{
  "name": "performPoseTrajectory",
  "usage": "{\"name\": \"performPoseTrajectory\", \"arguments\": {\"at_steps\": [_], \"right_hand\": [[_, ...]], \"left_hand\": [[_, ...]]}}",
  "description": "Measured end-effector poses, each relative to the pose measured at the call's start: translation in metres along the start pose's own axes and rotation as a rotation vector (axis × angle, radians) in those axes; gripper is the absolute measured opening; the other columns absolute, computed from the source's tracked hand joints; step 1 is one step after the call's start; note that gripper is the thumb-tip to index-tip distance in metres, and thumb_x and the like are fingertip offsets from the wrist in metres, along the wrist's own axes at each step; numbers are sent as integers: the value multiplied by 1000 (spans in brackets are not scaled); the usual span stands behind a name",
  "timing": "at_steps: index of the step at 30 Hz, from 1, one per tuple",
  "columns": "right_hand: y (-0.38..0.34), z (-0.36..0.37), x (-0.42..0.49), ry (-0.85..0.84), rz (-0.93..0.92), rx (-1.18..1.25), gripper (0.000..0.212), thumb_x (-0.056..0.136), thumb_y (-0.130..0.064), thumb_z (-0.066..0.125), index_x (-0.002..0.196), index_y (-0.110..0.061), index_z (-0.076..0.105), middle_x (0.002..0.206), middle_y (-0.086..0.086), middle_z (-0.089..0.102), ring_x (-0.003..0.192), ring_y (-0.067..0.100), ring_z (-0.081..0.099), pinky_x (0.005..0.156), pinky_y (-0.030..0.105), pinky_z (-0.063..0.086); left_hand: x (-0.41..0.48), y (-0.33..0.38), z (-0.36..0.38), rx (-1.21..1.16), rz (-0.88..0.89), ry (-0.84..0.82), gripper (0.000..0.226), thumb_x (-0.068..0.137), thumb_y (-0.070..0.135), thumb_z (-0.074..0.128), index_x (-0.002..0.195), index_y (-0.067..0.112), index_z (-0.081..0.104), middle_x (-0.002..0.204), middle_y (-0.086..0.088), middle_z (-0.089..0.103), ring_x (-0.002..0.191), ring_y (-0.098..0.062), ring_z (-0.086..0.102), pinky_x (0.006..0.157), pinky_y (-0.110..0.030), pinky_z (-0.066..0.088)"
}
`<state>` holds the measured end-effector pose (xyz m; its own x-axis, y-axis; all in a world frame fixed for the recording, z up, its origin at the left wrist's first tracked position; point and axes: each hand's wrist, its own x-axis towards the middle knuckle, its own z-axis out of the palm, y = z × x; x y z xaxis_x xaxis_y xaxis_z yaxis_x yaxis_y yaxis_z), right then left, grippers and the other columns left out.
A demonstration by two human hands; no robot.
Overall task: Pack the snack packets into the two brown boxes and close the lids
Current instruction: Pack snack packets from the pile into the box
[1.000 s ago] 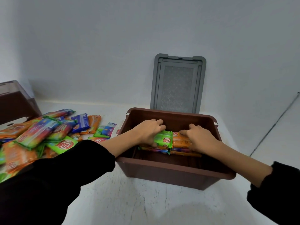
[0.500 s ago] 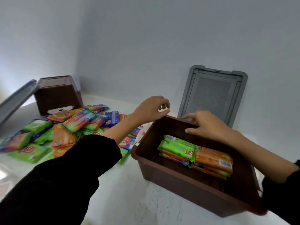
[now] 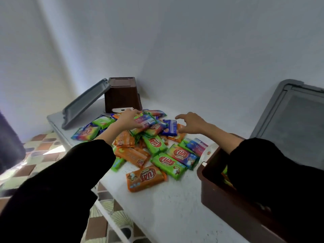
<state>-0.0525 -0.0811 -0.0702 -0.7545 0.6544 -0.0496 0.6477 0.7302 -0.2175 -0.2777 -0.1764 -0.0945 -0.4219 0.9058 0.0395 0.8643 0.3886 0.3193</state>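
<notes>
Snack packets (image 3: 158, 143) heaped on the tabletop (image 3: 175, 207) between far brown box (image 3: 122, 95) and near brown box (image 3: 219, 199). Left hand (image 3: 128, 120) grips the topmost packet (image 3: 148, 122) — right hand (image 3: 192, 124) hovers beside, fingers spread, empty.

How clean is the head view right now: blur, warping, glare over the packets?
Head view: wide-angle stretch toward the frame edges; slight blur on the left hand and right hand; packet pile evenly lit, near logos readable, far ones smeared; the black right sleeve hides most of the near brown box; no glare.
</notes>
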Motion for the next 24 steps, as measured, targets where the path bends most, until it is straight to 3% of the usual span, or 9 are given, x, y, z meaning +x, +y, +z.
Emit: {"name": "performPoseTrajectory", "arguments": {"at_steps": [6,11,15,20,22,24], "right_hand": [[-17,33,60,-159,36,25,84,81,-39,68,147,-18,22,143,20,35,131,34,36,105,35,32],[-29,55,92,-226,-19,33,99,76,-36,74,149,-13,11,153,15,18,141,30,20,114,35,21],[-14,52,97,-207,-27,80,98,72,-41,75,148,-15,19,152,12,24,139,28,26,113,34,23],[-14,50,119,-214,-52,22,80,65,-45,80,133,-20,47,130,11,47,120,28,47,99,35,39],[-17,46,119,-214,-111,-37,80,62,-49,80,131,-23,47,132,10,44,123,28,42,103,39,38],[-19,50,118,-261,-178,-17,85,67,-46,78,138,-23,38,143,10,33,134,27,30,112,41,28]], "left_hand": [[15,-12,23,-54,22,-10,91,70,46,75,144,17,29,149,-12,31,137,-29,29,112,-39,26],[25,-12,40,30,110,20,80,74,36,73,141,19,33,142,-7,40,130,-24,38,105,-37,37],[22,-13,21,90,108,67,76,72,34,73,139,21,39,134,-6,48,122,-24,46,96,-35,43],[31,-49,0,55,20,11,70,70,36,77,131,16,48,130,-7,53,118,-24,48,96,-35,42],[28,-48,-1,54,17,-16,70,70,37,77,130,16,48,130,-6,53,119,-23,48,95,-34,41],[28,-45,0,48,17,-19,70,70,38,76,131,18,48,131,-5,52,119,-23,47,94,-34,41]]}}
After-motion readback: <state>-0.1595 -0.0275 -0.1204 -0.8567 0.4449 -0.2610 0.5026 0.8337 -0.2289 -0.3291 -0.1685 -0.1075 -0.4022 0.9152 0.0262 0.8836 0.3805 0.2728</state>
